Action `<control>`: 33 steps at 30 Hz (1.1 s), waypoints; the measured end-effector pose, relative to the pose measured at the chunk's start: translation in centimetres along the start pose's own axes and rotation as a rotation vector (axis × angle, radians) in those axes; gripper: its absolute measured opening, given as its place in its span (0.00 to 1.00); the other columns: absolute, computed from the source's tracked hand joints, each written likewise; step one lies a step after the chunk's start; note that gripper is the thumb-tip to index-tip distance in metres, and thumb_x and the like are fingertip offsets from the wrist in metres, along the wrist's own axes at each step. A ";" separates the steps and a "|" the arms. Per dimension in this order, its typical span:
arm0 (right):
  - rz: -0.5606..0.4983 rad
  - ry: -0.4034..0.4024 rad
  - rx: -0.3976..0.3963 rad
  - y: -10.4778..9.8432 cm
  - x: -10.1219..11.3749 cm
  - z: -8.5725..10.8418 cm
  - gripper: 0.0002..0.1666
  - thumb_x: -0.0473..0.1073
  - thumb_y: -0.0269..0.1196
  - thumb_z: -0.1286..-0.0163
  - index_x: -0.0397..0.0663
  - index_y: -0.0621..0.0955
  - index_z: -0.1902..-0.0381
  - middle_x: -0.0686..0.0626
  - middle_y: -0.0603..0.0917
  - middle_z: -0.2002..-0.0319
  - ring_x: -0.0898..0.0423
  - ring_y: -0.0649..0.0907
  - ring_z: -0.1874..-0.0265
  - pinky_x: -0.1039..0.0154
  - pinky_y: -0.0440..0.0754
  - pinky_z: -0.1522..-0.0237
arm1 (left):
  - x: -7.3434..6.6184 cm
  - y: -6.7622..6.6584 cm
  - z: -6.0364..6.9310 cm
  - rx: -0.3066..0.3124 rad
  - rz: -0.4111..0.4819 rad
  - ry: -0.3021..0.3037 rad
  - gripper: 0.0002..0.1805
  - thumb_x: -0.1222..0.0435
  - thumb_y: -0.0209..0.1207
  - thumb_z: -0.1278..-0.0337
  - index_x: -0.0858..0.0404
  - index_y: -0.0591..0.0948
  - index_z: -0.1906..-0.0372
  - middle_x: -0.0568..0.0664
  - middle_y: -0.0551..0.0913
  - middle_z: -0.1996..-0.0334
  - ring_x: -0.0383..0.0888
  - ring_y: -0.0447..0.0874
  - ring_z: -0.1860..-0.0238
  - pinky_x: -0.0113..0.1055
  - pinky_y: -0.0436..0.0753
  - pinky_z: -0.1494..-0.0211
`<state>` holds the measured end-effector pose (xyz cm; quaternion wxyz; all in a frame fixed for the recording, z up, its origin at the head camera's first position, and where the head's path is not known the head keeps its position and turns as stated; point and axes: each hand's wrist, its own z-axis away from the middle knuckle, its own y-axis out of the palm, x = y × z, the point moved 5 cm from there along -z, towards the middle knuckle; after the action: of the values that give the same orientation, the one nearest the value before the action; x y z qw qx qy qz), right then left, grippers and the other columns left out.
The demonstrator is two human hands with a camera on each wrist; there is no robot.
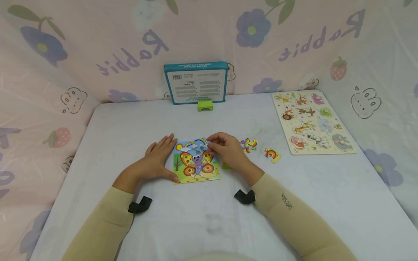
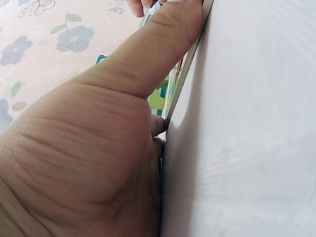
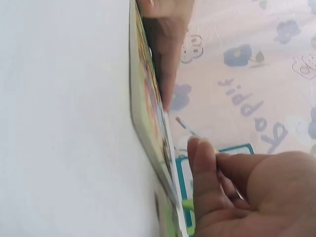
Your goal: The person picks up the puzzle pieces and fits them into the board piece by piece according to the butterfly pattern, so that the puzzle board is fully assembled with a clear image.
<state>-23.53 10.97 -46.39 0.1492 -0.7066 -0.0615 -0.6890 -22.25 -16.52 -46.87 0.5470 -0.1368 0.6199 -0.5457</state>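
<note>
A square butterfly jigsaw puzzle lies on the table in the head view. My left hand rests at its left side with fingers spread, the thumb on the near left corner. Over the upper right part, my right hand pinches a small puzzle piece between thumb and fingers. That piece is tilted above the board and partly hidden by the fingertips. Loose puzzle pieces lie right of this hand, with another orange piece farther right. A green piece shows partly under the right wrist.
A wooden animal puzzle board lies at the right rear of the white table. At the back stands a teal-edged box, with a green arch block before it. Patterned fabric hangs behind and at the sides.
</note>
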 end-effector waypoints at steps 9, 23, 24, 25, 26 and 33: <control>-0.071 0.043 0.006 2.2 -0.3 -0.3 0.11 0.30 0.62 0.18 0.32 0.84 0.43 0.39 0.87 0.57 0.48 0.93 0.59 0.57 0.91 0.54 | 0.0 -0.1 0.0 0.004 0.004 0.006 0.83 0.35 0.85 0.65 0.67 0.49 0.11 0.59 0.38 0.11 0.59 0.29 0.13 0.65 0.32 0.19; 0.313 -0.024 -0.066 2.1 0.1 -0.1 0.12 0.41 0.66 0.18 0.44 0.89 0.43 0.51 0.87 0.50 0.55 0.86 0.56 0.58 0.84 0.53 | 0.1 0.1 -0.1 0.018 -0.005 -0.013 0.84 0.34 0.85 0.67 0.65 0.49 0.10 0.56 0.37 0.11 0.57 0.28 0.13 0.64 0.32 0.18; 0.348 -0.047 -0.076 2.1 0.2 0.0 0.12 0.41 0.67 0.18 0.44 0.89 0.44 0.50 0.86 0.48 0.54 0.85 0.55 0.56 0.84 0.52 | 0.1 0.1 -0.1 0.017 -0.006 -0.012 0.84 0.34 0.85 0.67 0.65 0.49 0.10 0.56 0.37 0.11 0.57 0.28 0.13 0.64 0.32 0.18; 0.384 -0.075 -0.078 2.1 0.5 0.1 0.11 0.41 0.66 0.18 0.44 0.89 0.44 0.49 0.86 0.47 0.53 0.84 0.54 0.55 0.84 0.51 | 0.1 0.1 -0.1 0.017 -0.006 -0.013 0.84 0.34 0.85 0.68 0.65 0.49 0.10 0.56 0.37 0.11 0.57 0.28 0.13 0.64 0.32 0.18; 0.420 -0.101 -0.066 2.2 0.6 0.1 0.11 0.41 0.66 0.18 0.44 0.88 0.44 0.48 0.85 0.46 0.52 0.84 0.51 0.54 0.83 0.48 | 0.1 0.1 -0.1 0.017 -0.005 -0.012 0.84 0.34 0.86 0.68 0.65 0.49 0.10 0.57 0.37 0.11 0.57 0.28 0.13 0.64 0.32 0.18; 0.813 -0.242 0.247 4.5 1.0 0.6 0.27 0.47 0.63 0.16 0.44 0.80 0.25 0.46 0.73 0.21 0.45 0.66 0.19 0.47 0.63 0.21 | 0.2 0.0 -0.1 0.016 -0.007 -0.009 0.84 0.33 0.85 0.67 0.64 0.49 0.10 0.55 0.37 0.11 0.56 0.28 0.13 0.63 0.32 0.18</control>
<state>-21.57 6.77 -45.95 0.4831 -0.7259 0.1225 -0.4740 -22.36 -16.62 -46.99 0.5489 -0.1371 0.6127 -0.5519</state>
